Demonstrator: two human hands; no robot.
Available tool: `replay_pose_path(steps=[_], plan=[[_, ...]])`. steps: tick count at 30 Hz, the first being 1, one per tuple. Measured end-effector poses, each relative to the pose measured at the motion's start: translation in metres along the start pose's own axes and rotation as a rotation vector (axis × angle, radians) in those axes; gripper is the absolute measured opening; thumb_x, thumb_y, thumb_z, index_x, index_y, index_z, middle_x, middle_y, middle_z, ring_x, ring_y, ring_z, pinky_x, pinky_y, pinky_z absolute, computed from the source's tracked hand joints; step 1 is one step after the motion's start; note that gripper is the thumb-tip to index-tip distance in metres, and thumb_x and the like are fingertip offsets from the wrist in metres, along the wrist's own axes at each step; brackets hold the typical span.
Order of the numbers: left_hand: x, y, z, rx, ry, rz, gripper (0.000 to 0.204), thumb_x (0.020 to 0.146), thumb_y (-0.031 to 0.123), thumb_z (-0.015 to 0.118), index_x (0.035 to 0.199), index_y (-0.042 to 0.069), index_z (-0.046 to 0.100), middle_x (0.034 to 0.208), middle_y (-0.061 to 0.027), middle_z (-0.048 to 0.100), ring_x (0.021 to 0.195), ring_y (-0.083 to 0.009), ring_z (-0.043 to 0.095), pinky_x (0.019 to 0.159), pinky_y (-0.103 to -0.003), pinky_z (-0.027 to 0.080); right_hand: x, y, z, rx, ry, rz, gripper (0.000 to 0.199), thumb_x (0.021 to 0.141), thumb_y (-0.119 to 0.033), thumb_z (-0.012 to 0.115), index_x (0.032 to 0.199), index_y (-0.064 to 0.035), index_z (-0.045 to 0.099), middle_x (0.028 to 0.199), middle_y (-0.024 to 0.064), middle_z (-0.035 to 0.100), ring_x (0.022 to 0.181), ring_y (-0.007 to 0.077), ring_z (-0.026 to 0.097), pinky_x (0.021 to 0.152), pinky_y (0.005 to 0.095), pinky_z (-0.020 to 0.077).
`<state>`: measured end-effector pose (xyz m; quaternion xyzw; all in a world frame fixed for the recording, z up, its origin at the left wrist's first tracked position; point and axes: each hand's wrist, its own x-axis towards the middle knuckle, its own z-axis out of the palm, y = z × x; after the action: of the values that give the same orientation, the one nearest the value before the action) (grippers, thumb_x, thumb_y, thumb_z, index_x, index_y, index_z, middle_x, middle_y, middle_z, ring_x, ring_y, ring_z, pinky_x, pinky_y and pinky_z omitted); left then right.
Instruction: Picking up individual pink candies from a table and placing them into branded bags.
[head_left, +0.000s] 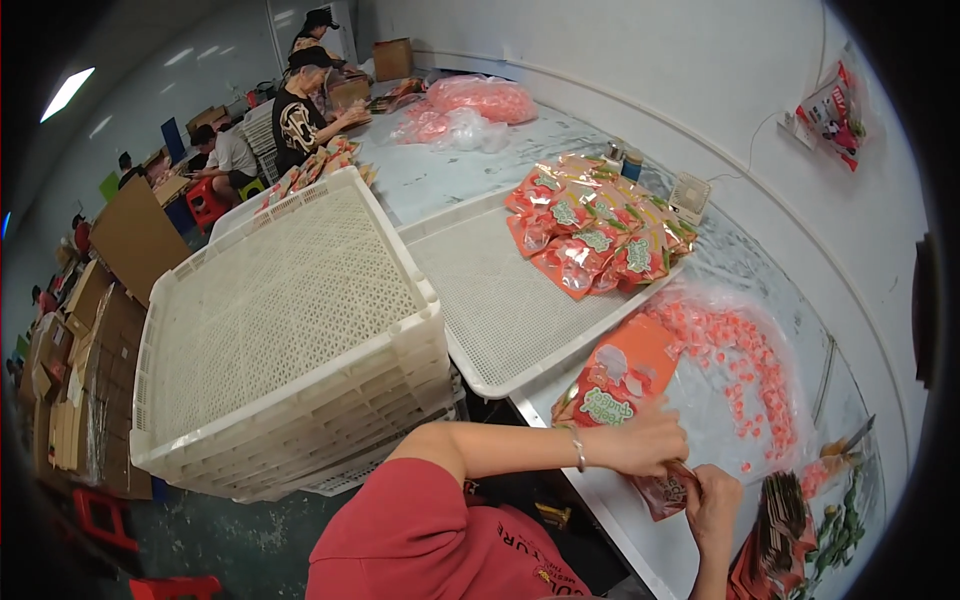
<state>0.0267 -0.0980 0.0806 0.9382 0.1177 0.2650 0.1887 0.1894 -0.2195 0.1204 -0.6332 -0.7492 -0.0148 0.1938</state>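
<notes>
My left hand (pixel 645 437), a bracelet at its wrist, is closed at the top edge of a red printed pouch (pixel 662 497). My right hand (pixel 715 497) pinches the same pouch from the other side, close to the left fingers. The hands partly cover the pouch, so its opening cannot be made out. Just beyond my left hand lies a larger orange-red pouch (pixel 632 362) with a green label. To its right, small pink wrapped pieces (pixel 755 365) are spread over a clear plastic sheet or bag.
A white mesh tray (pixel 500 310) holds several filled pouches (pixel 600 225). Stacked white crates (pixel 290 290) stand at my left. Flat pouches (pixel 775 540) and green leafy pieces (pixel 838 525) lie at the right. A small fan (pixel 690 195) stands by the wall. Other people work farther back.
</notes>
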Motion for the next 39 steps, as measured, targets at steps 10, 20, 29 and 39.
replay_pose_path(steps=[10, 20, 29, 39], plan=[[0.026, 0.006, 0.018, 0.056, -0.108, 0.143, 0.0, 0.066, 0.011, 0.063, 0.066, 0.011, 0.063, 0.065, -0.0021, 0.057, 0.078, -0.0213, 0.055, 0.076, -0.039, 0.032, -0.027, 0.02, 0.011, 0.1, 0.221, 0.088, 0.008, 0.068, 0.006, 0.059, 0.076, 0.0028, 0.059, 0.064, 0.0165, 0.053, 0.058, 0.0326, 0.054, 0.055, 0.0377, 0.0413], [0.038, 0.013, 0.021, 0.175, -0.177, 0.209, 0.006, 0.069, 0.013, 0.062, 0.065, 0.008, 0.061, 0.063, -0.0058, 0.058, 0.065, -0.0248, 0.057, 0.069, -0.036, 0.033, -0.033, 0.028, 0.006, 0.443, 0.183, 0.24, 0.006, 0.071, 0.003, 0.064, 0.074, 0.0038, 0.058, 0.062, 0.0137, 0.053, 0.053, 0.0242, 0.054, 0.049, 0.0337, 0.0392], [0.051, -0.001, -0.005, 0.097, -0.098, 0.222, 0.004, 0.062, 0.007, 0.064, 0.062, 0.008, 0.06, 0.061, -0.0089, 0.058, 0.063, -0.0263, 0.057, 0.068, -0.037, 0.034, -0.001, 0.01, -0.03, 0.203, 0.077, 0.111, 0.015, 0.072, -0.011, 0.068, 0.075, 0.001, 0.059, 0.065, 0.0161, 0.056, 0.058, 0.0313, 0.054, 0.053, 0.0379, 0.0395], [0.075, -0.09, -0.1, -0.219, 0.359, -0.025, 0.009, 0.071, -0.001, 0.063, 0.079, 0.001, 0.066, 0.071, -0.008, 0.066, 0.067, -0.014, 0.064, 0.065, -0.028, 0.05, 0.126, 0.032, -0.029, 0.382, 0.086, 0.079, 0.02, 0.079, -0.011, 0.061, 0.096, -0.0023, 0.065, 0.073, 0.012, 0.064, 0.061, 0.0231, 0.062, 0.059, 0.0321, 0.0471]])
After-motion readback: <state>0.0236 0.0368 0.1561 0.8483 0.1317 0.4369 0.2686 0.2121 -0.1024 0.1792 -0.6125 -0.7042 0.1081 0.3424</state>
